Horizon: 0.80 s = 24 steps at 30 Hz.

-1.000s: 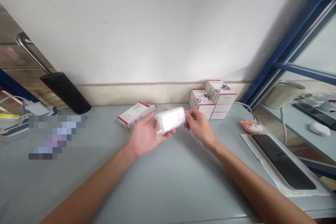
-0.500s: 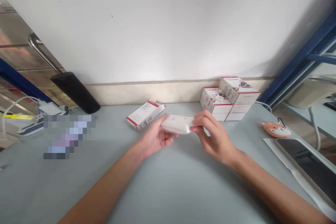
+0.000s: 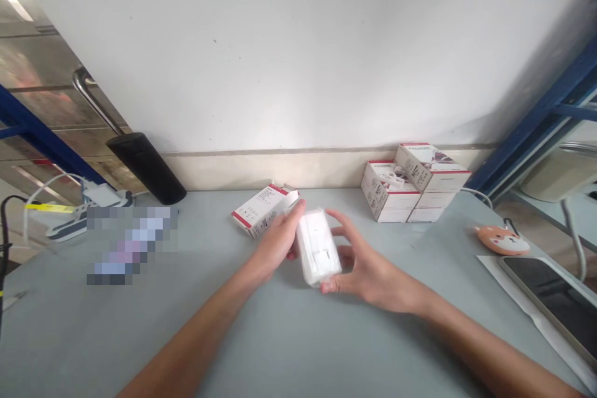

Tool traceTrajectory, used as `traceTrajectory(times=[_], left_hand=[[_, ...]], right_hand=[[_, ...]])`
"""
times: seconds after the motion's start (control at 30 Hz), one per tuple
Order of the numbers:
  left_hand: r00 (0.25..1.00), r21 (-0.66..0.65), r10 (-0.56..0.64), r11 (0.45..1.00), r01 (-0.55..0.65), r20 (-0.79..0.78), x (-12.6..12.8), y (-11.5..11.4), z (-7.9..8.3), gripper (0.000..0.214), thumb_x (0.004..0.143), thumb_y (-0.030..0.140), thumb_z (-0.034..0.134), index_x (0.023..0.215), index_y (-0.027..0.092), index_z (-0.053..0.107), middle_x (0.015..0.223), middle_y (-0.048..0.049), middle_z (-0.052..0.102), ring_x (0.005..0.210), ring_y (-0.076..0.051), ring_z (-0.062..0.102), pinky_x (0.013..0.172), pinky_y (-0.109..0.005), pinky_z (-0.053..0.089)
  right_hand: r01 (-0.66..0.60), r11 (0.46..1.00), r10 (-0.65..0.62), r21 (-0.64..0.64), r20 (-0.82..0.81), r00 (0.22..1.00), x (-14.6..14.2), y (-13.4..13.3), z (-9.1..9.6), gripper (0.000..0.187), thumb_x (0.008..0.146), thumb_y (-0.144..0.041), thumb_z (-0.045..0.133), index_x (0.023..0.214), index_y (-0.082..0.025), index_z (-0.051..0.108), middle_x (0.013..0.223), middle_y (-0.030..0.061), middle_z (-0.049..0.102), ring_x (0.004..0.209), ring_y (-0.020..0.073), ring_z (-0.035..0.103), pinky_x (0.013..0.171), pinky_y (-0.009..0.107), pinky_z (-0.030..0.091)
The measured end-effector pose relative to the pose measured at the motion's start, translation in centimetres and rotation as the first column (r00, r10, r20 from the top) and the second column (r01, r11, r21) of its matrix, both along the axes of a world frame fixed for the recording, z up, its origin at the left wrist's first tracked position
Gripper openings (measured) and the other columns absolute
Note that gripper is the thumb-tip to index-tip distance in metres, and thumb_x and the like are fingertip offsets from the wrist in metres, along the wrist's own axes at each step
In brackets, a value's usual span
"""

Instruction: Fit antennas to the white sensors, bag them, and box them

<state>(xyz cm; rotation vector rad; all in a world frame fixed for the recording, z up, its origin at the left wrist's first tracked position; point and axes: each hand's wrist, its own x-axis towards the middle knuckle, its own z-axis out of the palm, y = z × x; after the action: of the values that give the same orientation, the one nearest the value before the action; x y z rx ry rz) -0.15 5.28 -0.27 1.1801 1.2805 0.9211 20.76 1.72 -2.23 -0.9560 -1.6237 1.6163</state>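
Note:
A white power adapter (image 3: pixel 318 247), wrapped in clear plastic film, sits upright between my two hands just above the table. My left hand (image 3: pixel 275 245) holds its left side with the fingers curled against it. My right hand (image 3: pixel 368 267) cups it from the right, with the thumb under its near end. Part of the adapter's far side is hidden by my fingers. An opened white and red box (image 3: pixel 263 210) lies on its side just beyond my left hand's fingertips.
Several white and red boxes (image 3: pixel 413 183) are stacked against the wall on the grey table (image 3: pixel 298 348). On the right lie an orange fox-shaped mouse (image 3: pixel 502 240) and a dark phone (image 3: pixel 550 298). A black cylinder (image 3: pixel 147 168) and a power strip (image 3: pixel 88 217) stand at the left.
The adapter has turned from lying crosswise to pointing toward me. My right hand has opened wider and moved under it. The whole scene has shifted slightly right in view.

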Motion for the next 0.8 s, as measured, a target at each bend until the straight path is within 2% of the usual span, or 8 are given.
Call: traceTrajectory(times=[0.13, 0.23, 0.3, 0.33, 0.4, 0.53, 0.67, 0.8], left_hand=[[0.997, 0.175, -0.022, 0.984, 0.035, -0.078, -0.2, 0.0, 0.9, 0.066, 0.098, 0.079, 0.04, 0.104, 0.022, 0.072, 0.075, -0.0014, 0.062, 0.067, -0.018, 0.056, 0.061, -0.029, 0.045], [0.959, 0.461, 0.103, 0.887, 0.032, -0.264, -1.8, 0.9, 1.0, 0.057, 0.105, 0.068, 0.036, 0.12, 0.026, 0.072, 0.094, -0.0058, 0.072, 0.091, -0.024, 0.063, 0.086, -0.035, 0.05], [0.827, 0.641, 0.33, 0.766, 0.047, -0.455, -3.4, 1.8, 0.8, 0.044, 0.102, 0.057, 0.052, 0.13, 0.029, 0.07, 0.118, -0.0088, 0.073, 0.12, -0.031, 0.058, 0.106, -0.042, 0.043], [0.733, 0.67, 0.417, 0.739, 0.07, -0.538, -4.2, 2.3, 0.7, 0.044, 0.099, 0.054, 0.058, 0.133, 0.028, 0.069, 0.126, -0.0111, 0.072, 0.127, -0.035, 0.054, 0.111, -0.047, 0.038], [0.607, 0.614, 0.475, 0.789, 0.027, -0.638, -5.8, 3.0, 0.4, 0.05, 0.095, 0.052, 0.063, 0.137, 0.026, 0.066, 0.13, -0.0152, 0.07, 0.131, -0.04, 0.053, 0.111, -0.052, 0.038], [0.632, 0.452, 0.341, 0.892, 0.016, -0.696, -7.0, 3.3, 0.4, 0.044, 0.092, 0.05, 0.068, 0.13, 0.028, 0.069, 0.112, -0.0102, 0.076, 0.101, -0.033, 0.069, 0.086, -0.04, 0.051], [0.692, 0.531, 0.337, 0.843, 0.079, -0.639, -5.2, 2.2, 0.9, 0.063, 0.088, 0.034, 0.075, 0.148, 0.037, 0.056, 0.129, -0.0054, 0.069, 0.103, -0.028, 0.069, 0.08, -0.034, 0.052], [0.693, 0.617, 0.32, 0.753, 0.227, -0.646, -2.7, 1.1, 0.1, 0.058, 0.094, 0.023, 0.065, 0.149, 0.04, 0.055, 0.12, -0.0042, 0.061, 0.099, -0.023, 0.068, 0.079, -0.034, 0.054]], right_hand=[[0.004, 1.0, -0.005, -0.007, -0.209, 0.978, -1.1, 0.1, -0.6, 0.109, 0.083, -0.029, 0.088, 0.166, -0.036, 0.018, 0.137, 0.0117, 0.066, 0.113, 0.0263, 0.07, 0.097, 0.046, 0.057], [0.145, 0.989, -0.138, 0.026, -0.196, 0.971, -0.9, 0.6, -0.5, 0.105, 0.082, -0.028, 0.088, 0.165, -0.031, 0.025, 0.126, 0.0106, 0.073, 0.103, 0.0265, 0.073, 0.092, 0.046, 0.058], [0.222, 0.974, -0.209, 0.052, -0.184, 0.96, -0.5, 1.0, -0.4, 0.101, 0.082, -0.029, 0.087, 0.165, -0.031, 0.029, 0.122, 0.0101, 0.075, 0.1, 0.0266, 0.075, 0.09, 0.046, 0.058], [0.25, 0.966, -0.234, 0.065, -0.182, 0.955, -0.3, 1.2, -0.4, 0.099, 0.083, -0.03, 0.086, 0.164, -0.031, 0.03, 0.121, 0.0098, 0.075, 0.1, 0.0266, 0.075, 0.09, 0.046, 0.059], [0.29, 0.953, -0.272, 0.082, -0.181, 0.945, 0.0, 1.5, -0.4, 0.098, 0.083, -0.031, 0.085, 0.164, -0.03, 0.031, 0.119, 0.0093, 0.076, 0.1, 0.0271, 0.076, 0.09, 0.046, 0.059], [0.386, 0.917, -0.362, 0.101, -0.198, 0.911, 0.1, 1.7, 0.1, 0.097, 0.081, -0.032, 0.086, 0.163, -0.027, 0.035, 0.116, 0.009, 0.079, 0.103, 0.0292, 0.077, 0.093, 0.048, 0.061], [0.514, 0.839, -0.479, 0.18, -0.206, 0.853, 0.4, 1.8, 0.6, 0.094, 0.082, -0.032, 0.085, 0.162, -0.03, 0.037, 0.124, 0.0102, 0.078, 0.104, 0.0307, 0.078, 0.092, 0.051, 0.063], [0.594, 0.76, -0.568, 0.263, -0.175, 0.804, 0.9, 2.2, 0.5, 0.094, 0.083, -0.03, 0.084, 0.163, -0.034, 0.035, 0.129, 0.0103, 0.076, 0.111, 0.0328, 0.077, 0.094, 0.053, 0.063]])
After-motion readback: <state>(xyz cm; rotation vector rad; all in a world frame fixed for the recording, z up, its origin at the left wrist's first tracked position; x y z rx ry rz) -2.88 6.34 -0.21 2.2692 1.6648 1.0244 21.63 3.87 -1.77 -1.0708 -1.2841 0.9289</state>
